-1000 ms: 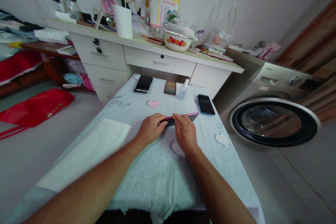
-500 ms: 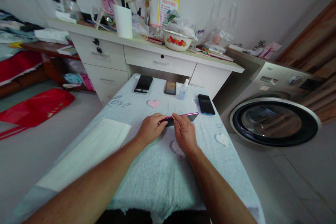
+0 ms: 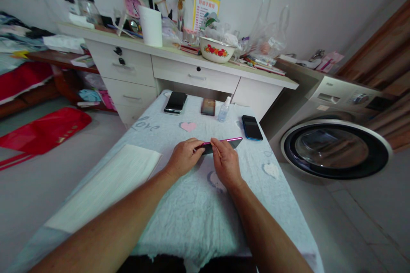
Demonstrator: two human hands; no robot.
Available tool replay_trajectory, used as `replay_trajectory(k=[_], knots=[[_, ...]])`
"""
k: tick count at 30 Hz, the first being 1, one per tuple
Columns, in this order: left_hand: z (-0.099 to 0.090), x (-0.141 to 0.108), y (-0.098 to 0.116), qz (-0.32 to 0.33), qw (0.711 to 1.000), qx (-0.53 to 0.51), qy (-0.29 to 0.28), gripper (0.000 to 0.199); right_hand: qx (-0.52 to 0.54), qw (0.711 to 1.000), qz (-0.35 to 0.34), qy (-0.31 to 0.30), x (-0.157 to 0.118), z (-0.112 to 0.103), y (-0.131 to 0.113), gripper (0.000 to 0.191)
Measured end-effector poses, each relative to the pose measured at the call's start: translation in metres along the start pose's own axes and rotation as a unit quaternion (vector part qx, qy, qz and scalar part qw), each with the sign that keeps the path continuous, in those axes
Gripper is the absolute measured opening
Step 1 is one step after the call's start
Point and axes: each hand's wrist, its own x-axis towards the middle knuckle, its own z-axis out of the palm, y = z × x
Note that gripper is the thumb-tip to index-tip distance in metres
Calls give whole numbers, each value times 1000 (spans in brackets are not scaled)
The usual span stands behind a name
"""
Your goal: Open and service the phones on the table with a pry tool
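We held the phone (image 3: 235,143) steady.
Our left hand (image 3: 185,156) pinched its left end, our right hand (image 3: 226,161) its upper edge; little had shifted, so handling seemed unfinished.

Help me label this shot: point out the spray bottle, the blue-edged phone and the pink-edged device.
Spray bottle (image 3: 223,113), head view: its clear body.
Blue-edged phone (image 3: 252,127), head view: its dark screen.
Pink-edged device (image 3: 237,142), head view: its dark face, right end.
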Motion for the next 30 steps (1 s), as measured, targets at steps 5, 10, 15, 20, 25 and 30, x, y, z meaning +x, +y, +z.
replay_trajectory(k=[5, 10, 15, 20, 25, 30], knots=[[1, 0, -1, -2, 1000, 1, -1, 20, 2, 1000, 1, -5, -1, 0, 0, 31], [2, -1, -3, 3, 1000, 2, 0, 19, 10, 1000, -5, -5, 1, 1, 2, 31], [2, 0, -3, 4, 1000, -2, 2, 19, 16, 1000, -5, -8, 2, 0, 2, 31], [2, 0, -3, 4, 1000, 0, 2, 19, 23, 1000, -4, -6, 1, 0, 1, 31], [2, 0, -2, 3, 1000, 0, 3, 19, 21, 1000, 2, -5, 1, 1, 1, 31], [2, 0, -2, -1, 1000, 0, -1, 19, 3, 1000, 18, 13, 0, 0, 4, 30]])
